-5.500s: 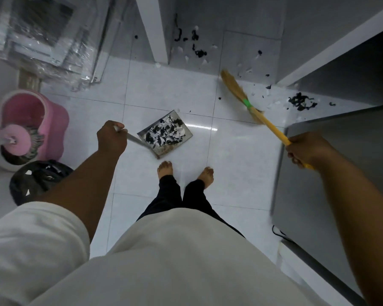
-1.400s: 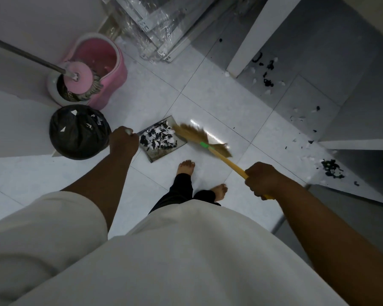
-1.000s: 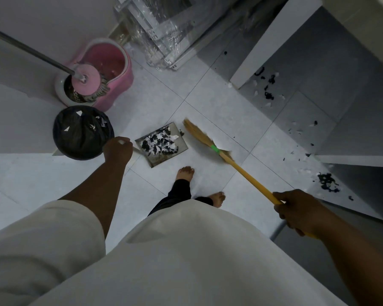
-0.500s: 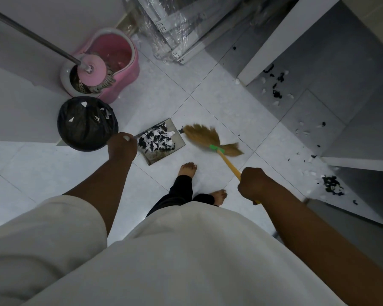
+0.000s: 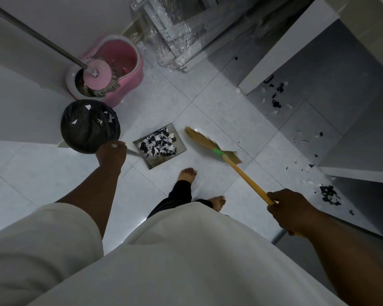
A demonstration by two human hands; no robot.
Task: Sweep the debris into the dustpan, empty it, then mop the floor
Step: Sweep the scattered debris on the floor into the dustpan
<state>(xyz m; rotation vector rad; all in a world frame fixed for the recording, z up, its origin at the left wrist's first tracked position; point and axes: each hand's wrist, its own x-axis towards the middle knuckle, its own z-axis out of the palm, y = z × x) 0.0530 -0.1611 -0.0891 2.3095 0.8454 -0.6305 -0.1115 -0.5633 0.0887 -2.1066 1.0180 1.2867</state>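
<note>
A metal dustpan (image 5: 180,147) lies on the white tiles, heaped with black and white scraps. My left hand (image 5: 111,153) grips its handle at the pan's left. My right hand (image 5: 291,210) holds the yellow stick of a straw broom (image 5: 208,142); its bristles rest on the floor just right of the pan. More debris (image 5: 275,100) lies under the white furniture at the right, and a dark pile (image 5: 328,194) lies further right. A pink mop bucket (image 5: 122,60) with the mop (image 5: 96,75) in it stands at the back left.
A bin lined with a black bag (image 5: 90,127) stands left of the dustpan, next to my left hand. Plastic-wrapped panels (image 5: 179,29) lean at the back. White furniture legs (image 5: 281,47) and grey cabinet sides border the right. My bare feet (image 5: 187,174) are just below the pan.
My right hand has drawn back to the right along the stick, and the broom head has slid a little right of the pan. The dustpan and my left hand have stayed put.
</note>
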